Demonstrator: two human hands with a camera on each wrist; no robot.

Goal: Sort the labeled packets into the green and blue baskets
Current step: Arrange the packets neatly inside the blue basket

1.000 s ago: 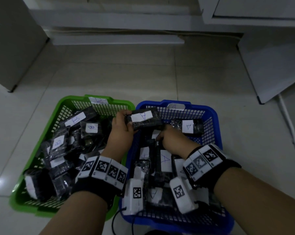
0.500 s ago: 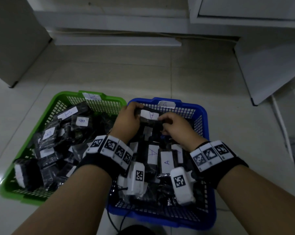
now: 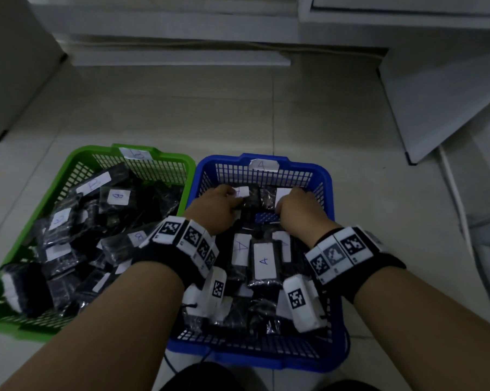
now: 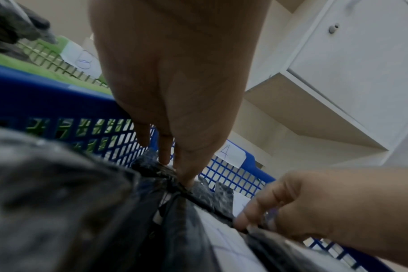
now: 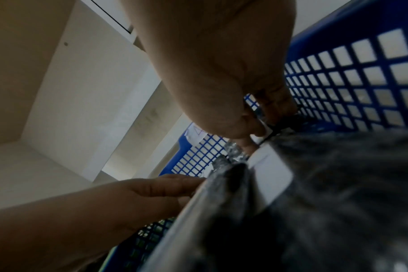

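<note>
Both of my hands are down in the far end of the blue basket (image 3: 324, 176), which is tagged A. My left hand (image 3: 219, 206) lies with straight fingers (image 4: 163, 158) on a black A packet (image 3: 249, 197) near the far wall. My right hand (image 3: 297, 207) pinches the edge of a neighbouring white-labelled packet (image 3: 283, 194) between thumb and fingers (image 5: 256, 127). Several more A packets (image 3: 263, 261) fill the basket under my wrists. The green basket (image 3: 69, 162), tagged B, stands to the left and is full of B packets (image 3: 118, 196).
The two baskets stand side by side on a pale tiled floor (image 3: 238, 114). White cabinets (image 3: 435, 88) rise behind and to the right, and a white cable (image 3: 455, 201) runs along the floor at the right.
My left hand has lowered the A packet it held above the basket edge into the far end of the blue basket. My right hand moved right, to the far wall, onto another packet.
</note>
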